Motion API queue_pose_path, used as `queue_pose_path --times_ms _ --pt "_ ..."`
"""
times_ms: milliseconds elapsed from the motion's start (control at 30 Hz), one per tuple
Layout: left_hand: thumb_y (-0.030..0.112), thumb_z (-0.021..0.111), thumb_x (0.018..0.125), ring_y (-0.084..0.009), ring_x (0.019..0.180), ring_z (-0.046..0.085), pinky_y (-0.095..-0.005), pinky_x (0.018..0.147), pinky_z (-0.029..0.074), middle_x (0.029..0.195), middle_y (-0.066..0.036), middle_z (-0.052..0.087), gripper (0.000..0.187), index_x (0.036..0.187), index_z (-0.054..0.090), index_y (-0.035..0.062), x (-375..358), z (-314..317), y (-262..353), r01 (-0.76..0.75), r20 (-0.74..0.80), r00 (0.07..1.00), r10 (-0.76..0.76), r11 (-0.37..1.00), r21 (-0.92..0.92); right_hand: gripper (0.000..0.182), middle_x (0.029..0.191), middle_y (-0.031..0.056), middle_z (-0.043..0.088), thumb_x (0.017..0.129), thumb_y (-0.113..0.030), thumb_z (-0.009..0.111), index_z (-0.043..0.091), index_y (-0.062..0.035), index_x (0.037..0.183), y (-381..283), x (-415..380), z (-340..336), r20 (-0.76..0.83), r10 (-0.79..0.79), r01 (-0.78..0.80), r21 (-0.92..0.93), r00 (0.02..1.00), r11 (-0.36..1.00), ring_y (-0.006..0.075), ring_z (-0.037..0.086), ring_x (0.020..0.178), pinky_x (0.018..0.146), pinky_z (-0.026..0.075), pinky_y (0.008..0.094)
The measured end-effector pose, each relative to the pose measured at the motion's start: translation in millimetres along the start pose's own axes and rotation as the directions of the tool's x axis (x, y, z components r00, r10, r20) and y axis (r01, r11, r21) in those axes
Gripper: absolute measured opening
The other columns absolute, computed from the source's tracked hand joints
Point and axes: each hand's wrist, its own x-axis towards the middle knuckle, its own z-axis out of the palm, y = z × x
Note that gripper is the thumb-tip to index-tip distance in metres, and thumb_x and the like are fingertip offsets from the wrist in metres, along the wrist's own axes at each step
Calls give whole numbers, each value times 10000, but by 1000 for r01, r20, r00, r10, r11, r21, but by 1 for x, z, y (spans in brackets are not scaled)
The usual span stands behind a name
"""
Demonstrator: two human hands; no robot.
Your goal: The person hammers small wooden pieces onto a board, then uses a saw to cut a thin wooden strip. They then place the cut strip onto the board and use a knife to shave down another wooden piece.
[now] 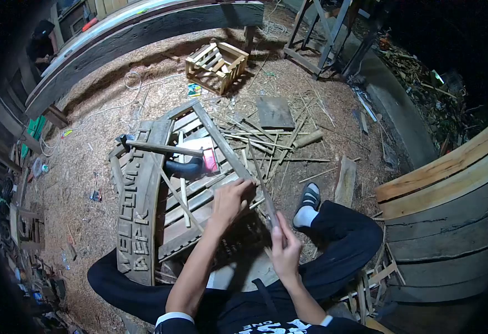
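My right hand is closed round the lower end of a long-bladed knife, its narrow dark blade slanting up and away to the left. Fingers bent inward, my left hand is closed beside the blade, over the near edge of a slatted wooden frame. What it grips is hidden by the fingers. Left of it, a weathered board with raised wooden lettering lies across the frame. A hammer rests on top, above a dark rounded object and a pink-and-white packet.
Thin wooden sticks and a flat board lie on the shaving-covered ground ahead. Beyond them stands a slatted crate. A long bench crosses the back, with another person at its left. Curved planks rise at right.
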Motion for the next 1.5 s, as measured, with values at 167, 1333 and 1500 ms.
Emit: queue_pose_path --times_ms 167,1333,1500 --pt "62 779 712 -376 971 703 -465 840 576 1120 -112 706 573 1272 698 154 0 9 -7 -6 -61 998 6 1000 -8 444 1383 284 655 1076 -177 560 581 103 1420 -10 18 3 28 53 -52 -33 998 998 326 656 1288 1038 519 399" --pt "85 757 777 -381 970 701 -476 789 553 1136 -125 699 493 1261 678 139 10 -1 -12 12 -25 1000 -12 1000 -11 423 1310 212 709 1076 -162 571 596 87 1416 -34 -2 -37 77 101 -100 -21 992 995 201 671 1175 996 514 320" --pt "169 685 919 -380 831 707 -461 714 553 940 -128 704 263 1181 701 149 11 3 -5 9 -116 993 -11 1000 -22 428 1355 251 683 1072 -174 577 604 107 1393 -24 -13 -35 58 141 -144 49 988 988 253 665 1245 1023 514 353"
